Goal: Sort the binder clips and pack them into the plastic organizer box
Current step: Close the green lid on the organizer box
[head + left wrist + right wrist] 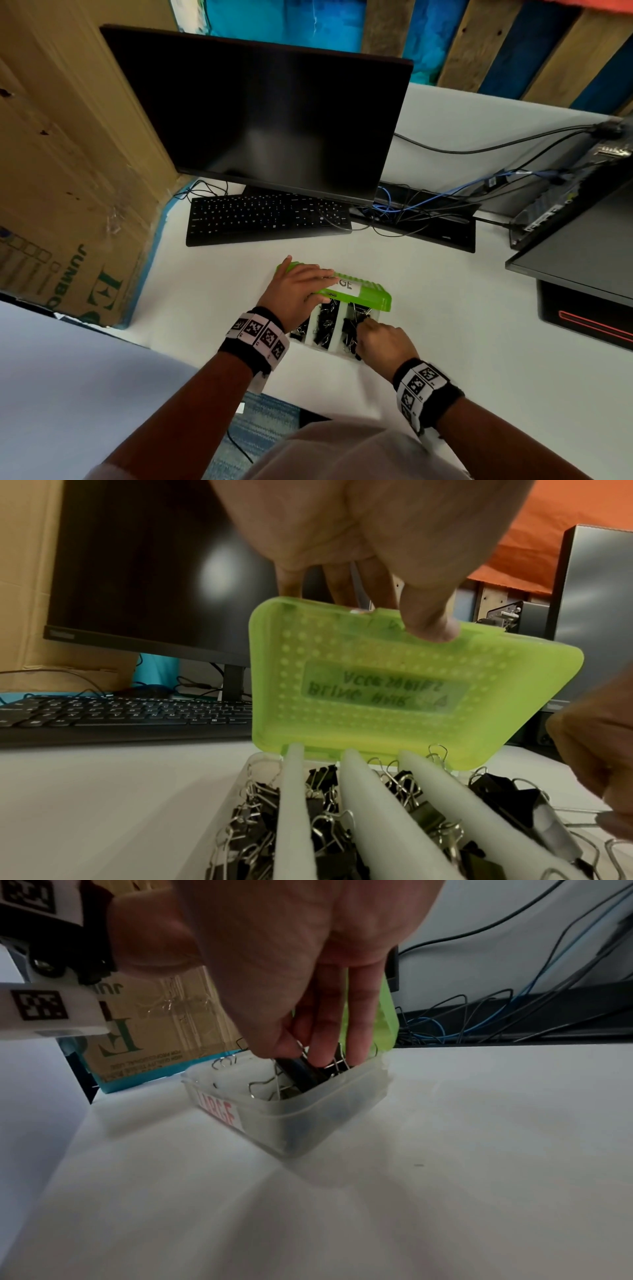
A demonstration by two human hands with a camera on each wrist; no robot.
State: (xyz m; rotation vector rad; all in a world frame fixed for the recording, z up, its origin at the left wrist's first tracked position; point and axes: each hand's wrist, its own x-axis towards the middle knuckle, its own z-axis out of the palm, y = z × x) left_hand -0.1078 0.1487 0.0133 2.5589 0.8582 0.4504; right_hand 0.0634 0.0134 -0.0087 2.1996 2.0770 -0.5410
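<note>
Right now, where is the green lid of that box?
In the head view the green lid stands tilted open at the far edge of the organizer box, just before the keyboard, held by the left hand.

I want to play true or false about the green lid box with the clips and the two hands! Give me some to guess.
1. The left hand holds the green lid up. True.
2. The box has just one big space inside. False: white dividers split it into rows.
3. The right hand is reaching into the rightmost row, touching a clip. True.
4. The monitor is showing a cartoon. False: its screen is dark.
5. The box's label says SMALL. False: it reads LARGE.
</note>
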